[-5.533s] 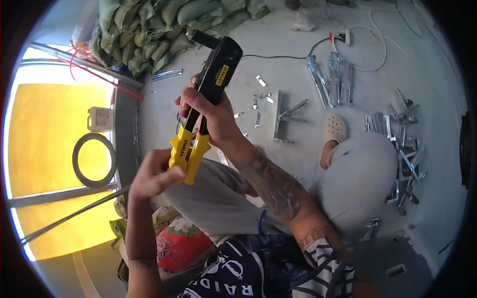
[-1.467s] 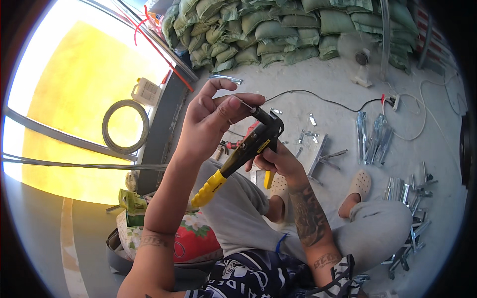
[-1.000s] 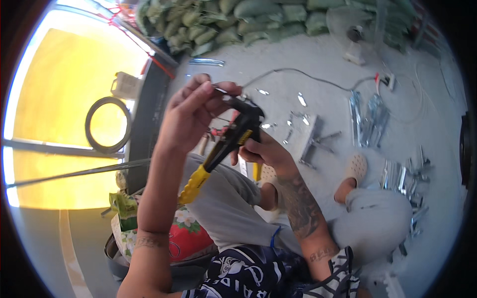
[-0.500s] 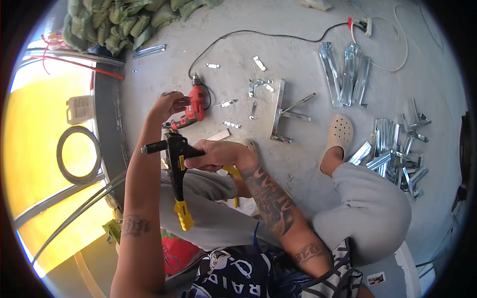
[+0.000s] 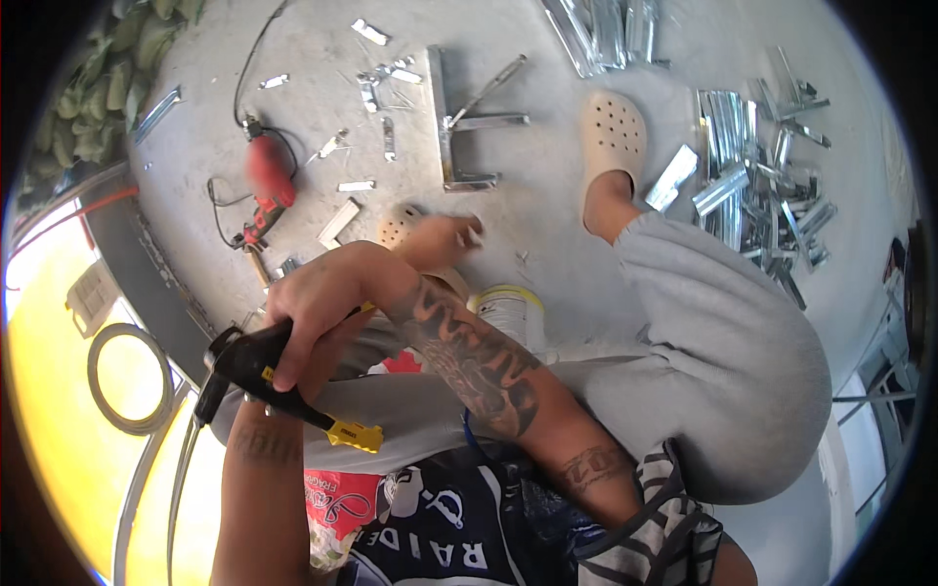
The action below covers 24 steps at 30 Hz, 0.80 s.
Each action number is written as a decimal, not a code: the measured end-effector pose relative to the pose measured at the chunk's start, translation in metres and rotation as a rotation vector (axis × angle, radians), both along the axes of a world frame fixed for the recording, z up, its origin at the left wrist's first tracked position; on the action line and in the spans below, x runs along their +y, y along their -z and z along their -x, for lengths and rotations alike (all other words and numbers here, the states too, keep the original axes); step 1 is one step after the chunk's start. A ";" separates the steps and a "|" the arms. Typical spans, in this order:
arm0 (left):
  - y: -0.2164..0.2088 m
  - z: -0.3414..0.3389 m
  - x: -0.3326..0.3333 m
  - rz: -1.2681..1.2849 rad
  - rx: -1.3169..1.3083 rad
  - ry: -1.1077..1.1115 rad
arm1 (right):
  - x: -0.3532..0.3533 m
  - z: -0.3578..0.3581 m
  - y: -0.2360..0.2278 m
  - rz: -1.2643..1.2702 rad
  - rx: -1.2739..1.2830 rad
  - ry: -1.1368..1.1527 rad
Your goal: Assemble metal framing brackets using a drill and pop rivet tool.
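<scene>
My right hand (image 5: 313,293) is wrapped round a black rivet gun (image 5: 256,359) with yellow handle grips, held across my left forearm. Beneath my right arm, my left hand (image 5: 442,242) stretches to the right, slightly blurred. Its fingers are a little apart, and nothing shows in them. That hand is over my beige clog (image 5: 399,225), between the rivet gun and a metal bracket (image 5: 445,127) on the floor. A white tub (image 5: 510,311) with a yellow rim stands below it, partly hidden by my right forearm. The red corded drill (image 5: 269,181) lies on the floor at the left.
Small bent metal pieces (image 5: 369,93) and thin pins lie scattered on the grey floor. Bundled metal strips (image 5: 725,137) and loose offcuts (image 5: 787,220) are piled at the right. Green sacks (image 5: 107,68) sit far left, and a coiled hose (image 5: 127,379) is by the bright doorway.
My left hand has left the drill and swung right, under my right arm. The rivet gun has moved left and lower, still in my right hand. The view has shifted, showing the tub.
</scene>
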<state>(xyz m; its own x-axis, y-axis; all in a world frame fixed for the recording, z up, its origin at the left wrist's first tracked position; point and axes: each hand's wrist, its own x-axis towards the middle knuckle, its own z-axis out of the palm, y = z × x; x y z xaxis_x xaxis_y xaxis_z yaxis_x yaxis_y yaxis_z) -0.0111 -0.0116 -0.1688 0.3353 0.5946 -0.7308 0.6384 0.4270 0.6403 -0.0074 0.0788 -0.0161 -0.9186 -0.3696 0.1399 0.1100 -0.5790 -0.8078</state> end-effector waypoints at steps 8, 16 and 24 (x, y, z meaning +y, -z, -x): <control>0.066 -0.118 -0.042 -0.044 0.257 0.194 | 0.012 -0.010 0.011 -0.063 -0.012 -0.152; 0.081 -0.125 -0.061 -0.110 0.384 0.088 | 0.007 -0.004 0.004 0.039 -0.028 -0.159; -0.045 -0.011 -0.017 -0.065 -0.037 -0.148 | 0.008 -0.001 -0.022 -0.055 0.099 0.020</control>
<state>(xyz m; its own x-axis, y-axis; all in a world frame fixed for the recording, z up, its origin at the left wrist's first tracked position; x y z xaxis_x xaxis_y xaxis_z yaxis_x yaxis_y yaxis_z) 0.0001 -0.0283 -0.1239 0.2665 0.6849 -0.6781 0.5473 0.4716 0.6915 -0.0068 0.0867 0.0064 -0.9085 -0.3608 0.2106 0.0166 -0.5350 -0.8447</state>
